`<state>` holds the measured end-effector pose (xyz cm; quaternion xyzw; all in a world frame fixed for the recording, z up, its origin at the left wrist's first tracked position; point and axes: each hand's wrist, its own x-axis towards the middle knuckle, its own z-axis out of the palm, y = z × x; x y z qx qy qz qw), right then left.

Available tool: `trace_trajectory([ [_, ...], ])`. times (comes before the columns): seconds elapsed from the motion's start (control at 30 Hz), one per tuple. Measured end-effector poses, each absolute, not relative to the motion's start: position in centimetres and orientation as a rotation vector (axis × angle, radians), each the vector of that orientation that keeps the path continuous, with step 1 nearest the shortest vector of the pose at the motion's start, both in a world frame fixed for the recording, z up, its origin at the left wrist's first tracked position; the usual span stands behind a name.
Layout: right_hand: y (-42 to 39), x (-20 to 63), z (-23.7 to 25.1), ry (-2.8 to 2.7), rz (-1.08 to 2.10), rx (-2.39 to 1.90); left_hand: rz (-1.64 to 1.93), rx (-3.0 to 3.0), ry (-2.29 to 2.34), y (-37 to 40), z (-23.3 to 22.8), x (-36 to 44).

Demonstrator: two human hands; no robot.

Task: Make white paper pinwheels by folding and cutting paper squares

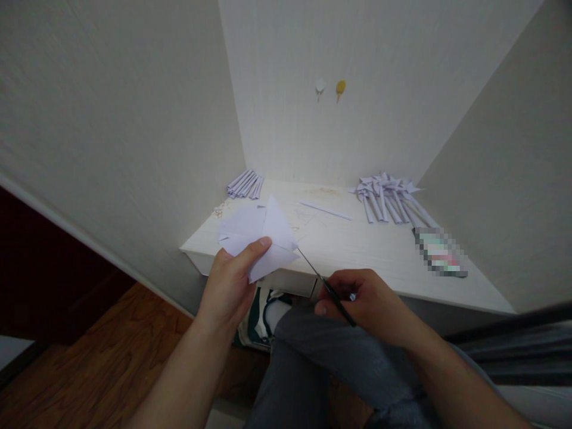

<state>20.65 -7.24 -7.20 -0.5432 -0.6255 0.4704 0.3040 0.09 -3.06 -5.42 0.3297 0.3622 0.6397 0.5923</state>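
Left hand (230, 280) pinches folded paper (263, 238) above table (357, 244); right hand (366, 301) closed around scissors (328, 288), tip touching paper.

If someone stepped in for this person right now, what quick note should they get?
Left hand: pinches the folded white paper above the desk edge.
Right hand: grips the scissors, blade tips at the paper's right corner.
Done, by the look of it: finished paper pinwheels piled at back right, rolled paper sticks at back left, one loose stick mid-desk.
Left: probably cutting this sheet.
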Motion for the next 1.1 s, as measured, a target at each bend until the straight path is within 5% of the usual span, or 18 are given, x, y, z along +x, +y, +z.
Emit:
trace_trajectory([
  [1.1,-7.1,20.8,-8.4,-1.662,1.155,-1.473,1.498,0.816,0.854,-3.0,-5.3,0.1],
])
